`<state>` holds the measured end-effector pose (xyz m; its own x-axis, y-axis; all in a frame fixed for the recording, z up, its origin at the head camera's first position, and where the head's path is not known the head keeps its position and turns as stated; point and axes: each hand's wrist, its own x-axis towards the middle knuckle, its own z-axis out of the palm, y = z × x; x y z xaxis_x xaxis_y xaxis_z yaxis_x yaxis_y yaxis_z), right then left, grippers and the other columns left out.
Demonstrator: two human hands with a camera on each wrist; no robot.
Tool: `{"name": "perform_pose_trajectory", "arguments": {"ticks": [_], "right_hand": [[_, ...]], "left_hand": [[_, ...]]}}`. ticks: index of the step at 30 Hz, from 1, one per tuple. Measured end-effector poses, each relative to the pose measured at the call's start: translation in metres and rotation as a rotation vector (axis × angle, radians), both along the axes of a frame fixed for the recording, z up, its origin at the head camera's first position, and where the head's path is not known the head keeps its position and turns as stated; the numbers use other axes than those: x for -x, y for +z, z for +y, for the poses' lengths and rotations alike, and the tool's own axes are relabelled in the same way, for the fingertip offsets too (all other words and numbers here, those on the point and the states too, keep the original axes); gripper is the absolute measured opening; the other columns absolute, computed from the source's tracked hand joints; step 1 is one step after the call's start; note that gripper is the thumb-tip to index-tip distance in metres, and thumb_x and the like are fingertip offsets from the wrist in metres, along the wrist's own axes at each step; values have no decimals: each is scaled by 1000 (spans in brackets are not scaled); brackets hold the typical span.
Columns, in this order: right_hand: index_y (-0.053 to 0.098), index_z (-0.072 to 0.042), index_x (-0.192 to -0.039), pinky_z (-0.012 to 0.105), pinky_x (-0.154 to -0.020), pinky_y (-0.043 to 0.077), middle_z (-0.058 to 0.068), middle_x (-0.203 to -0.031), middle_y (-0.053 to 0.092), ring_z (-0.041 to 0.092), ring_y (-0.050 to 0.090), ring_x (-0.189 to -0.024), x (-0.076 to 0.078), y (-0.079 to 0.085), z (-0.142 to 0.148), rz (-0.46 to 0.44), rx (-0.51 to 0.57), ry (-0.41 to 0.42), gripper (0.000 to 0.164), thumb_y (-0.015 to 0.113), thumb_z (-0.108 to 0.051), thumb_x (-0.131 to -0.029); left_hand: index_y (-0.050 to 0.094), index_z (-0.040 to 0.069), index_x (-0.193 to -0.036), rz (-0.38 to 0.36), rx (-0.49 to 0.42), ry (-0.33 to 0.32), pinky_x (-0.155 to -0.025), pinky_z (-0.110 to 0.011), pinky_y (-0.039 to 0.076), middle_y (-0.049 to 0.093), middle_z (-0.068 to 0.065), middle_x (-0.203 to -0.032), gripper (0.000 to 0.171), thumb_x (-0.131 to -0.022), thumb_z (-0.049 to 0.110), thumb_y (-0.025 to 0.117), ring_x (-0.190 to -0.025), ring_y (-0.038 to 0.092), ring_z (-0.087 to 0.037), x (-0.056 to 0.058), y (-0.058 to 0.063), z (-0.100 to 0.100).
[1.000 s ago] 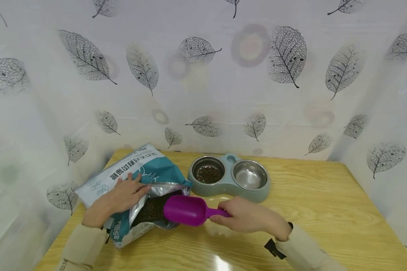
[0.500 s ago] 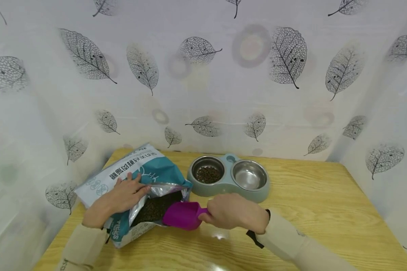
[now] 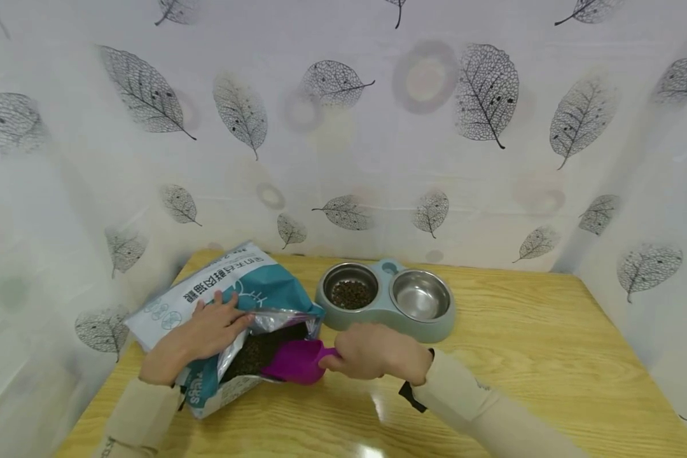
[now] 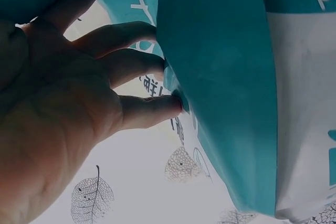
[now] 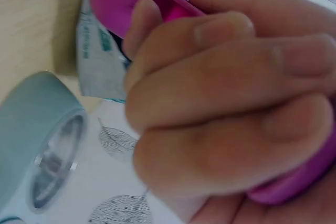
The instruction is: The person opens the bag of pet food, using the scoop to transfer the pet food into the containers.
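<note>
A white and teal food bag [image 3: 275, 284] lies on its side at the left, its silvery mouth facing front right and brown kibble [image 3: 252, 356] showing inside. My left hand [image 3: 214, 327] rests on the bag's upper face beside the mouth; in the left wrist view its spread fingers [image 4: 149, 113] touch the bag. My right hand [image 3: 372, 351] grips the handle of a purple scoop [image 3: 298, 361], with fingers [image 5: 226, 82] curled round it in the right wrist view. The scoop's front end is inside the bag mouth, its tip among the kibble and partly hidden.
Behind my right hand stands a grey-green double pet feeder [image 3: 372, 318]. Its left steel bowl [image 3: 326, 286] holds some kibble; the right steel bowl [image 3: 422, 296] shows bare metal. A leaf-patterned sheet [image 3: 378, 159] hangs behind the wooden table [image 3: 527, 356].
My right hand has moved left, carrying the scoop from above the bag's mouth down and into the kibble. My left hand stays in place on the bag.
</note>
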<state>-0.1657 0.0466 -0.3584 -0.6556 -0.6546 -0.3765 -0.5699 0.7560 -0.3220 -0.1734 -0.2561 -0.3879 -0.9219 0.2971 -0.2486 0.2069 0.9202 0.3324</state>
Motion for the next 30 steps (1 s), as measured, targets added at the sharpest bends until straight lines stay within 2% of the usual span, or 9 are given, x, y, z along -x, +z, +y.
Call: {"name": "perform_pose_trajectory", "arguments": {"ticks": [7, 16, 22, 30], "right_hand": [[35, -23, -58, 24, -44, 28, -11, -54, 29, 6, 29, -49, -6, -16, 8, 64, 98, 18, 55, 51, -45, -106], [52, -21, -70, 21, -47, 35, -13, -57, 42, 3, 37, -49, -16, -41, 27, 191, 192, 23, 45, 54, -50, -104], [53, -19, -75, 19, -46, 34, -12, -59, 41, 1, 37, -50, -21, -51, 34, 166, 233, -10, 46, 51, -55, -104], [53, -20, -73, 18, -43, 31, -14, -58, 40, -2, 35, -49, -23, -61, 43, 159, 314, -35, 47, 53, -56, -102]], "left_hand": [[61, 1, -140, 0, -1, 7, -110, -85, 11, 23, -43, -158, 53, -111, 39, 39, -145, 8, -69, 0, 0, 0], [59, -1, -141, -10, 5, 12, -110, -85, 10, 22, -43, -158, 55, -111, 40, 39, -145, 6, -69, -1, 0, 2], [59, -1, -141, -7, 6, 13, -110, -84, 10, 22, -43, -158, 55, -111, 40, 38, -145, 5, -68, -1, -1, 2], [60, -1, -140, -5, 15, 13, -110, -85, 10, 23, -43, -158, 55, -110, 40, 38, -145, 6, -68, 0, -1, 2]]}}
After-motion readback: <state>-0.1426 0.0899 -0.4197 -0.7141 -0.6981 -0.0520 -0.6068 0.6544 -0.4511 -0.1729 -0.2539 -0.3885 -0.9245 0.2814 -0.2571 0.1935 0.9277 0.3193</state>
